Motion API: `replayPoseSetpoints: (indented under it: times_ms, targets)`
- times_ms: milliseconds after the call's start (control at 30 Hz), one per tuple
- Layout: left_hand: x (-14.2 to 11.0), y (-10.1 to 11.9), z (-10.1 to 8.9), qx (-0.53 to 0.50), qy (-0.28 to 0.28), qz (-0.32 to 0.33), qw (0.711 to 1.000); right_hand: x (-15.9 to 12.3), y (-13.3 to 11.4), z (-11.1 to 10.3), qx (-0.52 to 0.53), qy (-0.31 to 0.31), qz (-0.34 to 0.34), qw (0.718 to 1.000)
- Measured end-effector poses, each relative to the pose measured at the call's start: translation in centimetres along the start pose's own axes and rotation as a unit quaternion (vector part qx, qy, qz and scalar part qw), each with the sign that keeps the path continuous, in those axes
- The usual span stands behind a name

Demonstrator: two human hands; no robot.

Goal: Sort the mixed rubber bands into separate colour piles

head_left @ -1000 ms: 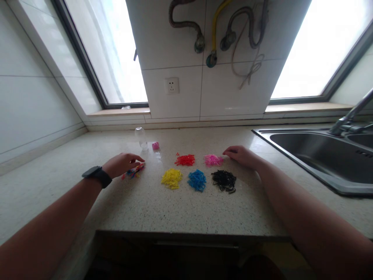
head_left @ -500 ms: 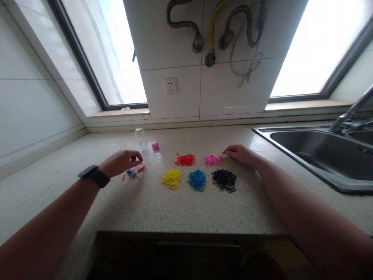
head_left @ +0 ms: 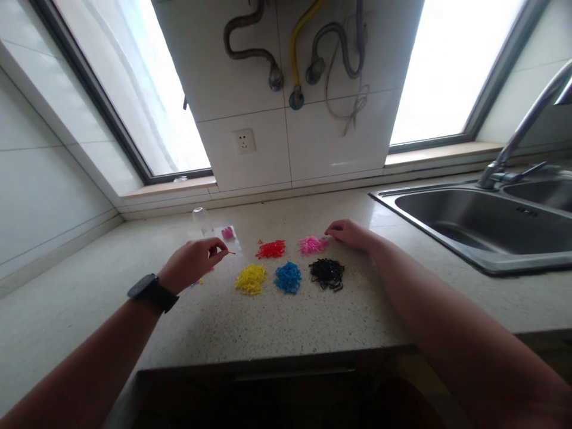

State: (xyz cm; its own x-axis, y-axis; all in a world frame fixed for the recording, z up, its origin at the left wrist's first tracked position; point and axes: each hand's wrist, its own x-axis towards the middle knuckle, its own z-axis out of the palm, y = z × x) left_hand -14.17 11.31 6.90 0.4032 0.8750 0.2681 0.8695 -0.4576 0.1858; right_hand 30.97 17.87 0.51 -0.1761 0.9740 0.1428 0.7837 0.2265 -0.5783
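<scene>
My left hand (head_left: pixel 203 257), with a dark watch on the wrist, pinches a thin red rubber band (head_left: pixel 232 253) that sticks out past the fingertips. Partly hidden beneath this hand lies a small mixed-colour heap of bands (head_left: pixel 196 282). My right hand (head_left: pixel 348 233) rests on the counter with its fingers closed, beside the pink pile of rubber bands (head_left: pixel 312 245); what is in them, if anything, is too small to make out. Nearby lie a red pile (head_left: pixel 270 248), a yellow pile (head_left: pixel 251 279), a blue pile (head_left: pixel 288 277) and a black pile (head_left: pixel 328 273).
Behind my left hand stand a clear container (head_left: pixel 201 220) and a pink object (head_left: pixel 227 233). A steel sink (head_left: pixel 447 223) with a faucet (head_left: pixel 500 164) is set in the speckled counter (head_left: pixel 250 333) at the right. A socket (head_left: pixel 243 140) is on the tiled wall.
My left hand has lifted off the mixed heap and moved right, carrying the red rubber band. My right hand stays by the pink pile. The camera view has turned slightly right.
</scene>
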Motion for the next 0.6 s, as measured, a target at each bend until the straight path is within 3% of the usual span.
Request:
replayPoseSetpoints:
  times_ms: [167, 367, 600]
  targets:
    - [0.9, 1.9, 0.1, 0.043, 0.005, -0.012, 0.999, 0.0, -0.1, 0.0, -0.012, -0.001, 0.006, 1.000]
    - [4.2, 3.3, 1.1, 0.064, 0.017, -0.015, 0.998, 0.1, 0.1, 0.2, -0.013, 0.008, -0.004, 1.000]
    - [7.0, 4.4, 3.5, 0.051, -0.034, 0.003, 0.998, -0.2, -0.2, 0.0, -0.026, 0.015, -0.015, 0.999]
